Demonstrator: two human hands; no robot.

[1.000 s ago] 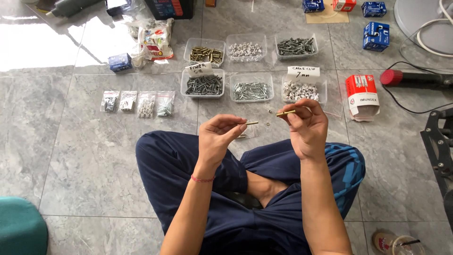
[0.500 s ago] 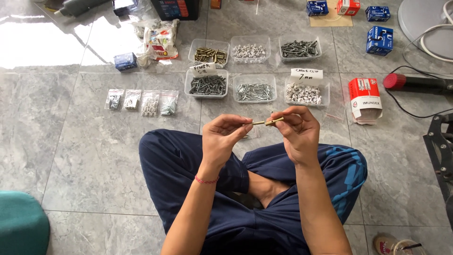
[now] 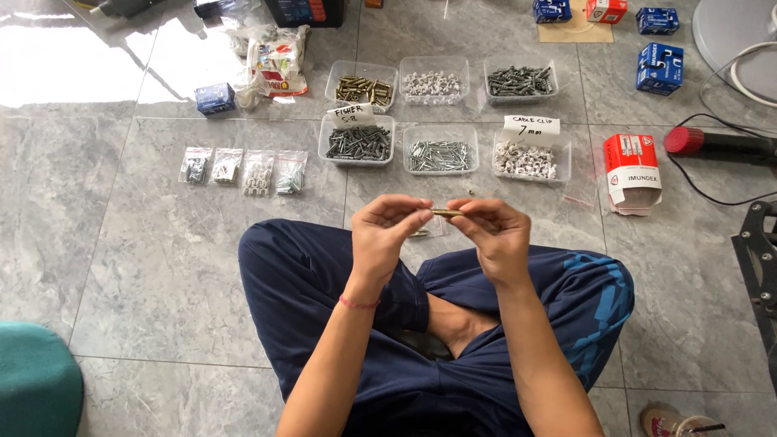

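Seated cross-legged on grey floor tiles [image 3: 146,243], pinching a small brass-coloured fastener [image 3: 446,213] end to end, left hand [image 3: 387,235] at nine o'clock, right hand [image 3: 495,239] at three, both fingertip grips best kept clenched, level, above the lap, trays [image 3: 441,162] at twelve.

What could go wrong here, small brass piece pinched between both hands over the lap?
1. The brass piece is held only by fingertips of left hand and right hand; a slip might drop it into the lap.
2. Open trays sit close ahead; a knee shift could scatter them.
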